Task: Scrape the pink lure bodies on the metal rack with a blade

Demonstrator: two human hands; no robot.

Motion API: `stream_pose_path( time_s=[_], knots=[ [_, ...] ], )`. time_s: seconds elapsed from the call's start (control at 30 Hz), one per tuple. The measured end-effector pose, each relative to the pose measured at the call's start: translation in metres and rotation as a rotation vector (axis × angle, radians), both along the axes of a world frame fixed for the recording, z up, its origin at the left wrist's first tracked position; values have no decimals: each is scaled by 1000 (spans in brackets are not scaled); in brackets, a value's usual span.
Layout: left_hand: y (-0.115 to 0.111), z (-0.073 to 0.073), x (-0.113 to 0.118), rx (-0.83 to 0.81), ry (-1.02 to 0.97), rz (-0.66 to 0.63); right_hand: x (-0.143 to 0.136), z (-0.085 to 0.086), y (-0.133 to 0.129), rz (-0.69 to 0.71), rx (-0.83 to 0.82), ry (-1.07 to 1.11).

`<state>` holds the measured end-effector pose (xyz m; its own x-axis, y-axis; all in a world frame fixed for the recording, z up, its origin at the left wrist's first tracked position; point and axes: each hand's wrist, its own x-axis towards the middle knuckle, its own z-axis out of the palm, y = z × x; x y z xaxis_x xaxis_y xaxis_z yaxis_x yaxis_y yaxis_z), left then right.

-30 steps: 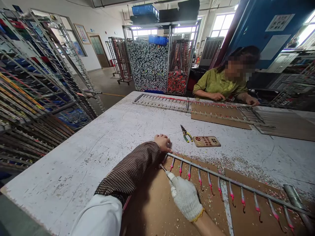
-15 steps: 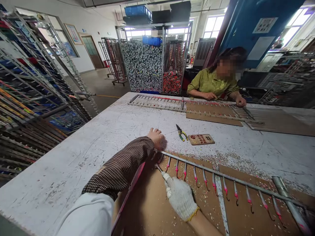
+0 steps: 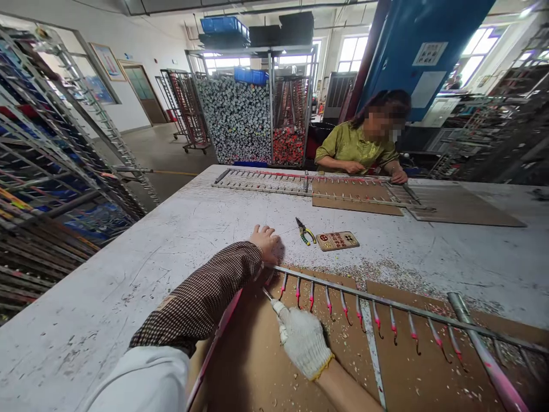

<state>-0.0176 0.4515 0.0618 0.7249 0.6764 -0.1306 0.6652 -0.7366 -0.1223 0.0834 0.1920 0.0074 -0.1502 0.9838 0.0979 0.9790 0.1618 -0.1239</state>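
My bare left hand (image 3: 266, 242) lies by the near-left corner of a metal rack, its fingers stretched out and apart over the white table. My right hand (image 3: 302, 342), in a white knitted glove, is closed around a thin metal-tipped tool (image 3: 274, 301) with a pale handle. The tool's tip points toward the rack's corner, close below my left wrist; whether it touches anything I cannot tell. Along the rack's bar (image 3: 338, 285) hang several small pink-and-silver pieces (image 3: 329, 303) with dark hooked ends. Cardboard (image 3: 253, 355) lies beneath, strewn with chips.
Pliers (image 3: 305, 231) with yellow-green handles and a patterned rectangular phone-like object (image 3: 338, 241) lie beyond the rack. Across the table, a co-worker in a green top (image 3: 358, 146) handles another rack (image 3: 266, 190). Tall racks (image 3: 55, 143) stand at the left.
The view has turned slightly right, so everything sits further left. My left fingers look a little more spread. My right hand keeps its grip on the tool near the same corner.
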Motion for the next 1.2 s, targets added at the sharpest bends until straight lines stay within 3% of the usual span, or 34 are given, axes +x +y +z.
stream_pose_path(
  time_s=[0.13, 0.37, 0.53, 0.63, 0.77, 0.93, 1.1, 1.2],
  knots=[
    [1, 8, -4, -1, 21, 26, -2, 1, 1, -7, 3, 11],
    [-13, -8, 12, -47, -25, -16, -1, 4, 2, 4, 14, -18],
    [6, 2, -10, -6, 41, 29, -2, 5, 2, 12, 14, -21],
    [7, 5, -17, 18, 3, 52, -4, 6, 4, 11, 19, -15],
    [-11, 3, -12, 17, -106, 57, -3, 9, 1, 36, 33, -7],
    [-39, 5, -27, 4, -186, -102, 20, 4, -21, 37, 131, 59],
    [-68, 0, -49, -7, -185, -266, 47, 0, -34, -106, 203, 365],
    [-77, -10, -48, -34, -193, -265, 48, 3, -28, -151, 225, 550]
  ],
)
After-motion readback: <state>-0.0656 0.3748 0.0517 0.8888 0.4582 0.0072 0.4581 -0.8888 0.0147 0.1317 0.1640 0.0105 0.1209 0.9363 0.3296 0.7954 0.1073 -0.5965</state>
